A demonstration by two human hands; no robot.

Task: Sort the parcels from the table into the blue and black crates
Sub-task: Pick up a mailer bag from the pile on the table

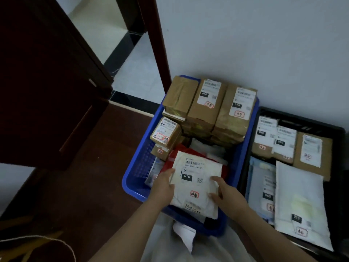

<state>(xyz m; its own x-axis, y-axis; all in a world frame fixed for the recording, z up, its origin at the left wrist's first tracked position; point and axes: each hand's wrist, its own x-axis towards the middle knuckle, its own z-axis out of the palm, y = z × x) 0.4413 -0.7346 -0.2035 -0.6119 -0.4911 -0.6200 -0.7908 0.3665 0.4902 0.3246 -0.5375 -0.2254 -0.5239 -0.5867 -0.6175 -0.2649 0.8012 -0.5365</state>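
Both hands hold a soft white mailer over the near end of the blue crate.

The flat, slightly crumpled plastic envelope bears a barcode label, a black "010" patch and a red stamp. The left hand grips its left edge, thumb on top; the right hand holds its right edge with fingers spread across the face. The perforated blue plastic crate holds taped brown cardboard boxes stacked at its far end and a red pouch beneath the mailer. To the right, touching it, the black crate carries flat cardboard parcels and a padded white bubble mailer.
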